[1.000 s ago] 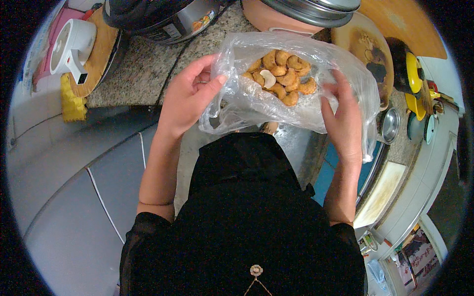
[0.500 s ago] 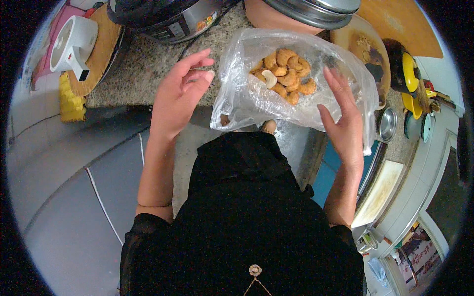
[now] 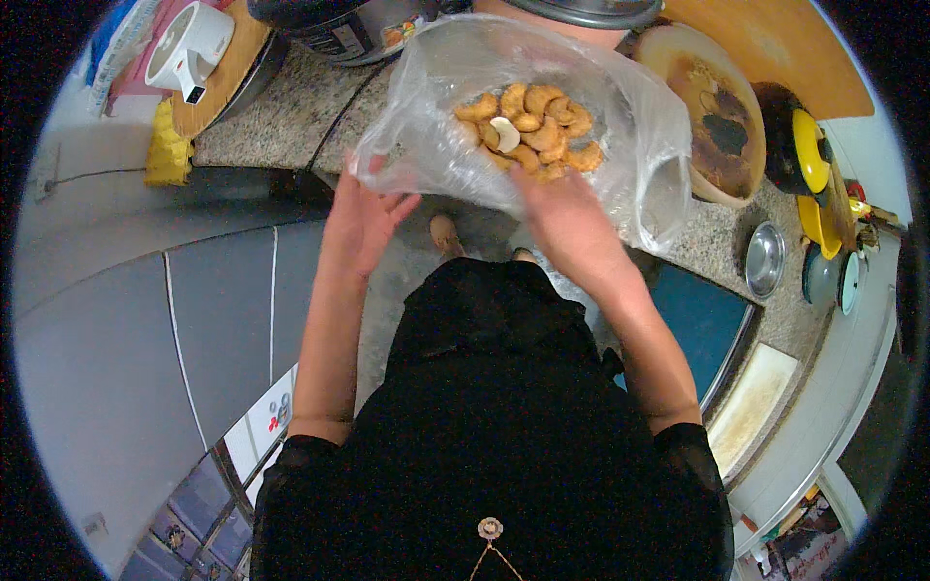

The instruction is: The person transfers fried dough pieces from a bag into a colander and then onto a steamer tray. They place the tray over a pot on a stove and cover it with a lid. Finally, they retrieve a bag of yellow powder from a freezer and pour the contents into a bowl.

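Note:
A crumpled clear plastic bag (image 3: 426, 145) on the counter holds several golden, curved pieces of food (image 3: 547, 136) and one pale curved piece (image 3: 506, 136). My left hand (image 3: 358, 228) is at the bag's lower left edge, fingers apart and partly behind the translucent plastic. Blurred by motion, my right hand (image 3: 572, 228) reaches to the near side of the bag, just below the food; its fingertips are too smeared to show whether they grip anything.
Behind are a dark cooker (image 3: 339, 29) and pink pot (image 3: 591, 37). Left: white pot (image 3: 203, 39) on a board (image 3: 242, 24). Right: stained round board (image 3: 736, 169), yellow-lidded pan (image 3: 809, 145), steel bowl (image 3: 765, 259). The granite counter's edge (image 3: 262, 160) curves below the bag.
The view has shifted. The bag sits further left and higher in frame. My left hand has returned under its edge; my right hand has swung left toward its front, blurring.

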The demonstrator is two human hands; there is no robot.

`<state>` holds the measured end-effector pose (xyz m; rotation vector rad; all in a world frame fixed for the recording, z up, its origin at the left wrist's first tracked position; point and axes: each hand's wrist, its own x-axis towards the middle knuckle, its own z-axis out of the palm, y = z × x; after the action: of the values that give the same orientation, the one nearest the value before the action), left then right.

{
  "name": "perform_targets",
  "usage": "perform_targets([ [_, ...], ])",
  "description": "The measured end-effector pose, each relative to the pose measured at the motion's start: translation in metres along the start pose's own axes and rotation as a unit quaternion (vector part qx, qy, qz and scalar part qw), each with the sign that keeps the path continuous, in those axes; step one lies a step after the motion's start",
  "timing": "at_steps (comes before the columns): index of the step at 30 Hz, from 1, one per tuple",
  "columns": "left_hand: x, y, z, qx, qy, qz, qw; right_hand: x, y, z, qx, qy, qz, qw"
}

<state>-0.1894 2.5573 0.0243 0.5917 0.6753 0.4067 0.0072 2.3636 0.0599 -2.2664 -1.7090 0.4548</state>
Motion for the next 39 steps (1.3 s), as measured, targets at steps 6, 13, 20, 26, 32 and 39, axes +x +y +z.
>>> perform_targets([
  [6,-0.005,-0.044,0.031,0.024,0.006,0.007,1.0,-0.035,0.009,0.013,0.055,0.014,-0.135,0.989],
  [13,0.001,-0.045,0.042,0.142,0.096,0.046,0.984,-0.036,0.002,-0.025,0.095,-0.021,-0.007,0.995],
  [20,0.009,-0.029,0.012,0.125,0.009,-0.004,0.992,-0.035,0.008,-0.03,0.057,0.097,0.128,0.985],
  [26,0.01,-0.01,0.027,0.114,-0.023,-0.035,0.993,0.009,0.014,-0.014,0.044,0.11,0.149,0.982],
  [32,0.029,-0.01,0.036,0.095,-0.034,-0.069,0.993,0.078,0.087,0.056,-0.049,0.164,0.089,0.981],
  [39,0.03,0.005,0.03,0.06,-0.031,-0.083,0.994,0.089,0.097,0.083,0.006,0.132,0.212,0.968],
])
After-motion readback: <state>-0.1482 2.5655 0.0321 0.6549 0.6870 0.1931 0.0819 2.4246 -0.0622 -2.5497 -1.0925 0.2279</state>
